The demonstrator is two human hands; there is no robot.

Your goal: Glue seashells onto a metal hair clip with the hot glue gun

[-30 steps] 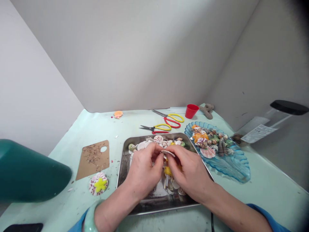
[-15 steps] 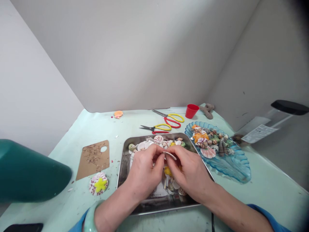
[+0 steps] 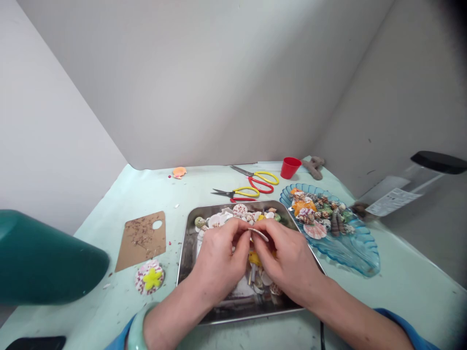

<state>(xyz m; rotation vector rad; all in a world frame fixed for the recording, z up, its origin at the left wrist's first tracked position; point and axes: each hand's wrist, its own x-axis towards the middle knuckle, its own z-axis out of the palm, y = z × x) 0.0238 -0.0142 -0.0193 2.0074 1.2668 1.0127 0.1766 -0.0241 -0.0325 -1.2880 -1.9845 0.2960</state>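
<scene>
Shell [image 3: 260, 235] pinched between both hands' fingers [image 3: 243, 232]

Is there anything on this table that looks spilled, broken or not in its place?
Small crumbs lie scattered on the table around the brown card. One orange shell sits alone by the far wall, away from the steel tray and blue dish. Both hands pinch a thin shell; it shows no damage.
</scene>
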